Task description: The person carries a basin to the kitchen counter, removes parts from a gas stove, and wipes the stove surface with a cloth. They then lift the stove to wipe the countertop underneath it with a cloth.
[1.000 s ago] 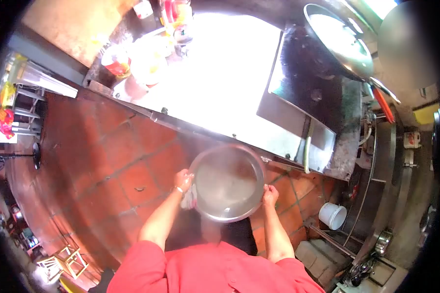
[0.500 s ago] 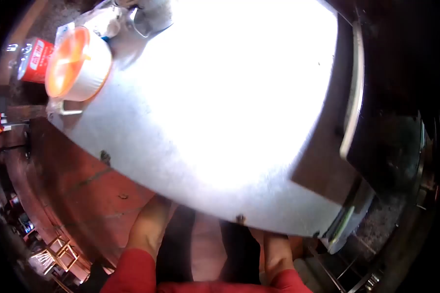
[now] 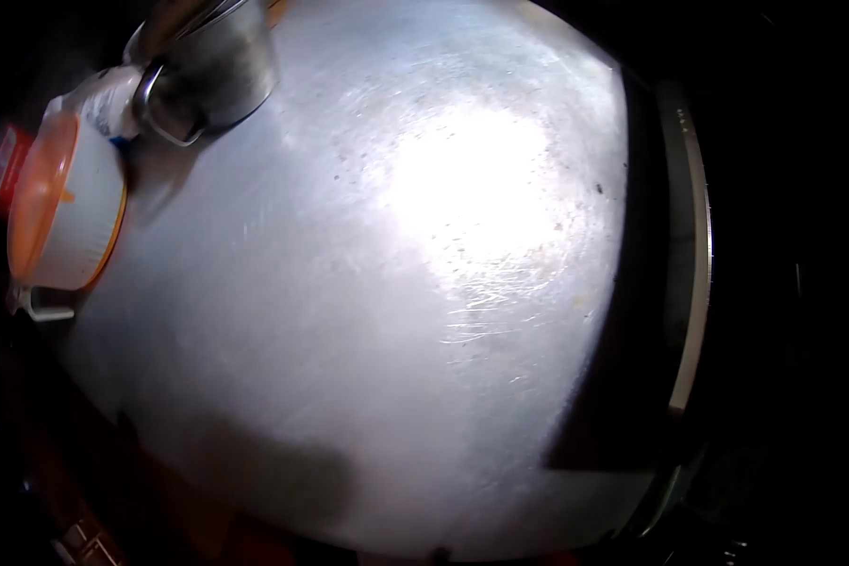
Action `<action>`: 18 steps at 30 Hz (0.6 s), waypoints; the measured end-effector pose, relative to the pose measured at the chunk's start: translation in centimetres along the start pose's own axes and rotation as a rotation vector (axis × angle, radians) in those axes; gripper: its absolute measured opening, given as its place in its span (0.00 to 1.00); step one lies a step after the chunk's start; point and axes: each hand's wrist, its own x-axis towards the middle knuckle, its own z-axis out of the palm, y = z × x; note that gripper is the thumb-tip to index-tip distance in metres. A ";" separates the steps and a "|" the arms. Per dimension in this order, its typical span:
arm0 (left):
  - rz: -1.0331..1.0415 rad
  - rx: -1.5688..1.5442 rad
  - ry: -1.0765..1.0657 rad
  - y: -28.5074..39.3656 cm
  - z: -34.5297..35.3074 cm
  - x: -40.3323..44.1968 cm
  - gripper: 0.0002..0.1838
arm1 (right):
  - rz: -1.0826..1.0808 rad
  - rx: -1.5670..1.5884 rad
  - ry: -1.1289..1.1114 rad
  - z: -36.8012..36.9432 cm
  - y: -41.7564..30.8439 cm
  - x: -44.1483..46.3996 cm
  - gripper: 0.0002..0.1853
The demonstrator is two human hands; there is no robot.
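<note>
Neither of my hands shows in this view, so what they hold or touch is hidden. Before me spreads a scratched, shiny metal tabletop (image 3: 349,340) with a bright glare on it. At its left edge stands a white ribbed tub (image 3: 94,212) with an orange lid (image 3: 42,198); a pale handle-like piece (image 3: 47,311) sticks out beside it. Behind the tub is a metal pot (image 3: 231,71) with a looped handle (image 3: 165,127).
A white package (image 3: 113,99) lies between tub and pot. Partly cut off at far left is a red-and-white container (image 3: 8,165). A pale curved rail (image 3: 693,283) runs along the right beyond a dark strip. The surroundings are very dark.
My view has shifted: the tub, pot and tabletop appear lower and farther left. My forearms and legs have dropped out of sight. The picture is darker, with less glare.
</note>
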 end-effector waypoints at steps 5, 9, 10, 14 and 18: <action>0.029 -0.128 -0.054 2.3 0.0 -2.7 0.22 | 0.021 0.109 -0.093 1.1 -2.4 -2.7 0.17; 0.042 -0.359 -0.183 5.3 -0.8 -9.0 0.23 | 0.003 0.227 -0.206 1.6 -5.5 -6.5 0.19; 0.032 -0.443 -0.236 6.2 -1.1 -11.1 0.23 | -0.002 0.257 -0.235 1.6 -6.4 -7.5 0.19; -0.067 -0.778 -0.450 9.5 -3.7 -19.9 0.24 | -0.041 0.371 -0.367 0.8 -10.1 -12.5 0.20; -0.209 -1.008 -0.546 12.2 -8.0 -27.9 0.25 | -0.069 0.466 -0.515 -0.6 -13.1 -18.6 0.22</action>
